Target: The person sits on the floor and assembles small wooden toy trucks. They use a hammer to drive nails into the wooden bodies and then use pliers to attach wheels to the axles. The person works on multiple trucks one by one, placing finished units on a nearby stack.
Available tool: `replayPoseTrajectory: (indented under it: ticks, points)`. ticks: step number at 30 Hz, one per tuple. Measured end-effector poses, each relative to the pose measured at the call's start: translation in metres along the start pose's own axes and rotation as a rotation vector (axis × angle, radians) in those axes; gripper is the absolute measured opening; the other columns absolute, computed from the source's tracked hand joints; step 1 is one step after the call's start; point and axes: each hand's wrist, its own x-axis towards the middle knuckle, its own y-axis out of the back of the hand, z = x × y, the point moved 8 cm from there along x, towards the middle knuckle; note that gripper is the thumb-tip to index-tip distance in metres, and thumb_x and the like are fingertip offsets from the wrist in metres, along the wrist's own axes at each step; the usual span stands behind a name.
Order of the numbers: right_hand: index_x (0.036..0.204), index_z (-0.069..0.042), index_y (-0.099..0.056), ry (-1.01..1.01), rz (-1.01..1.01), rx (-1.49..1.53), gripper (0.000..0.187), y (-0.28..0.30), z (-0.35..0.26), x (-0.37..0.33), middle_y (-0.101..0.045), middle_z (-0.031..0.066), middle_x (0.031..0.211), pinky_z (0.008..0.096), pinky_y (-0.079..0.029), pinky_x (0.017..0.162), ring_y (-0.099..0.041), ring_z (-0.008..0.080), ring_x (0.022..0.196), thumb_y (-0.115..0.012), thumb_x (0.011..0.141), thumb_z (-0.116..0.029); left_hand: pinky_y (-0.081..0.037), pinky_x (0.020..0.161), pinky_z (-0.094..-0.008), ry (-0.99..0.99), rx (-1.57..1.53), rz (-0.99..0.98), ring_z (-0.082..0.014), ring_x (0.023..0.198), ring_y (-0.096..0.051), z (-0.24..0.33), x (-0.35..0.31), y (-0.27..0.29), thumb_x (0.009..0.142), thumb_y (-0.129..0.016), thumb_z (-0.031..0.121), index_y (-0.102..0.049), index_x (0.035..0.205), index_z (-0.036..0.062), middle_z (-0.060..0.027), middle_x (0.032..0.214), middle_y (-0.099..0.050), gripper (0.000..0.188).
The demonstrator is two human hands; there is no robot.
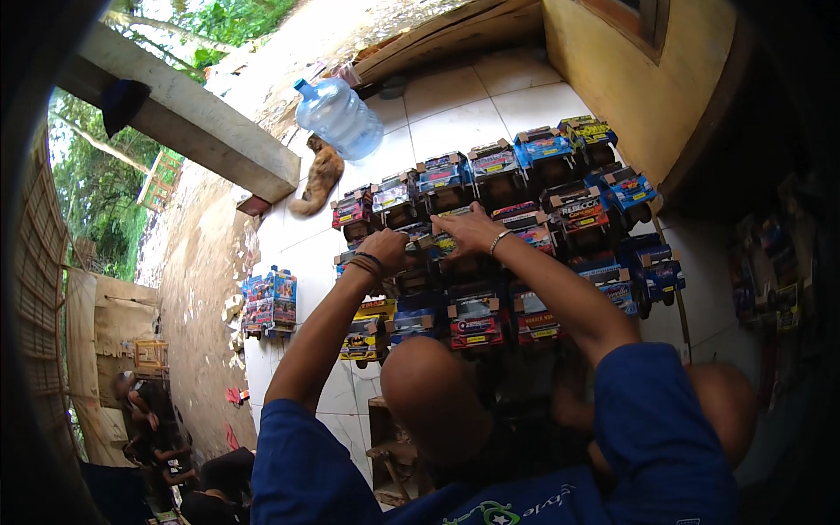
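Observation:
Several rows of colourful toy trucks with dark wheels and brown cardboard corners stand on the white tiles, among them a red and black truck [577, 210] and a blue one [444, 175]. My left hand [385, 248], with dark bands on its wrist, curls over a toy truck [413, 278] in a middle row; its fingertips are partly hidden. Beside it, my right hand [471, 234], wearing a bracelet, reaches over the same part of the rows with thumb and fingers spread, touching the trucks. A yellow and black truck [360, 339] stands in the nearest row.
Left of the rows stands a stack of blue and red boxed items [271, 302]. A cat [322, 178] sits by a large clear-blue water bottle [339, 118] at the far side. A pillar [219, 144] and a yellow wall [647, 96] flank the tiles. People [153, 420] sit at lower left.

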Motion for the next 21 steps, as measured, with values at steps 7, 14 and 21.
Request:
replayPoseTrajectory:
  ticks: [7, 14, 21]
  points:
    - [0.15, -0.021, -0.038, -0.059, -0.145, -0.068, 0.101, -0.002, 0.002, 0.006, -0.056, -0.0013, 0.14, 0.0599, -0.031, 0.099, -0.058, 0.0235, 0.122, -0.079, 0.068, -0.064, -0.057, 0.075, -0.0488, -0.028, 0.036, 0.015, -0.0381, 0.081, -0.07, -0.007, 0.014, -0.006, 0.079, -0.073, 0.042, -0.071, 0.096, 0.0045, -0.0206, 0.084, -0.071, 0.042]
    - [0.151, -0.021, -0.037, -0.069, -0.167, -0.054, 0.1, -0.002, 0.003, 0.005, -0.05, 0.0014, 0.147, 0.0681, -0.028, 0.104, -0.053, 0.0254, 0.13, -0.077, 0.07, -0.064, -0.057, 0.077, -0.0469, -0.043, 0.016, 0.028, -0.0365, 0.082, -0.071, -0.002, 0.019, -0.001, 0.078, -0.072, 0.045, -0.073, 0.089, 0.0049, -0.0202, 0.082, -0.071, 0.041]
    - [0.151, -0.022, -0.037, -0.089, -0.204, -0.025, 0.098, 0.001, 0.0, 0.003, -0.046, 0.006, 0.151, 0.0704, -0.025, 0.106, -0.05, 0.0287, 0.133, -0.076, 0.072, -0.063, -0.057, 0.073, -0.0468, -0.039, 0.03, -0.025, -0.0368, 0.077, -0.07, -0.007, 0.028, -0.006, 0.081, -0.069, 0.055, -0.073, 0.091, 0.005, -0.0205, 0.079, -0.071, 0.051]
